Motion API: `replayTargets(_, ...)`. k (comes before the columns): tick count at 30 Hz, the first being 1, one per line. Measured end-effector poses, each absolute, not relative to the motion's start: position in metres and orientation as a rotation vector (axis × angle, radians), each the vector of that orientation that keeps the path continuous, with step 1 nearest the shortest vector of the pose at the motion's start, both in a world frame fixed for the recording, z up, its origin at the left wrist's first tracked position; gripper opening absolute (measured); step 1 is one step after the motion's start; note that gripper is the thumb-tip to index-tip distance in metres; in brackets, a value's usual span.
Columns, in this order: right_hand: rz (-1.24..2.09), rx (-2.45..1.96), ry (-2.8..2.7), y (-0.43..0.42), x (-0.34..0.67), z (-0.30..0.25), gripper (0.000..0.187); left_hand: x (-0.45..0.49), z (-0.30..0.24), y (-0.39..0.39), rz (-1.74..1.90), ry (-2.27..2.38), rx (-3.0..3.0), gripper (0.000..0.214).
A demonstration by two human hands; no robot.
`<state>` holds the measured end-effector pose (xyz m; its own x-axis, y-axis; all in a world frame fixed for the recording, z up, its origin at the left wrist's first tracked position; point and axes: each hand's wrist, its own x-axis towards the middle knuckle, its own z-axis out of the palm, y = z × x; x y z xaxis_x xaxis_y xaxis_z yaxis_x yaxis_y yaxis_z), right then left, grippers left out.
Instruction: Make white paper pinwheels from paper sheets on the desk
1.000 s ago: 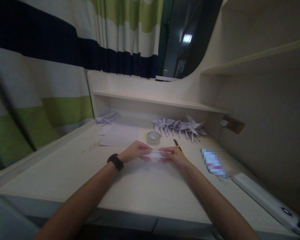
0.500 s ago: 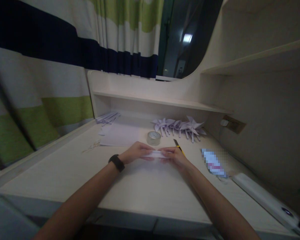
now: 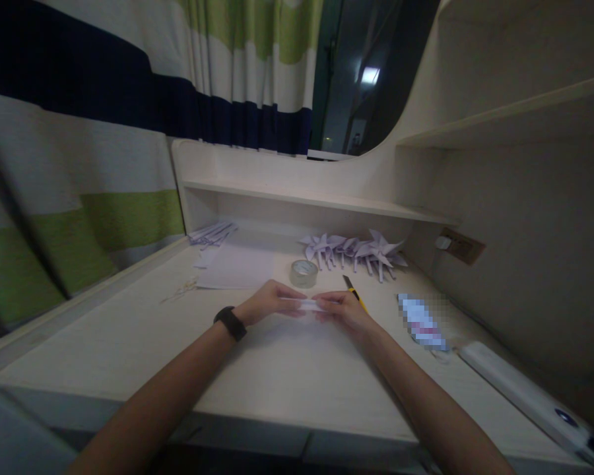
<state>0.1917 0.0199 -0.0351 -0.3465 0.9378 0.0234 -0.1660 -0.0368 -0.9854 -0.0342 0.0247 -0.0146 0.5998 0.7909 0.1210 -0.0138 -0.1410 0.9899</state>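
Observation:
Between my two hands is a narrow strip of rolled or folded white paper (image 3: 309, 305), held level above the desk. My left hand (image 3: 272, 301), with a dark watch on its wrist, is closed on the strip's left end. Fingers of my right hand (image 3: 344, 307) pinch its right end. Just behind them stands a roll of clear tape (image 3: 303, 274). A yellow and black utility knife (image 3: 355, 293) lies right beside my right hand, partly hidden by it. Several paper pinwheels (image 3: 376, 253) lie at the back right of the desk.
White paper sheets (image 3: 240, 264) lie at the back left, beside several thin paper strips (image 3: 212, 233) and some small sticks (image 3: 181, 289). To the right are a blurred-out flat item (image 3: 422, 323) and a long white device (image 3: 519, 389). A low shelf (image 3: 297, 196) spans the back.
The paper strip looks slightly narrower between my fingers, which have shifted a little. Both hands stay in about the same place.

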Motion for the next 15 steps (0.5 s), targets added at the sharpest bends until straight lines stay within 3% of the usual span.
replayTargets(15,1.502,-0.889,-1.445,0.0198,0.1905,-0.0365,0.04,-0.0338,-0.0177,0.0266,0.781,0.644,1.551,0.043)
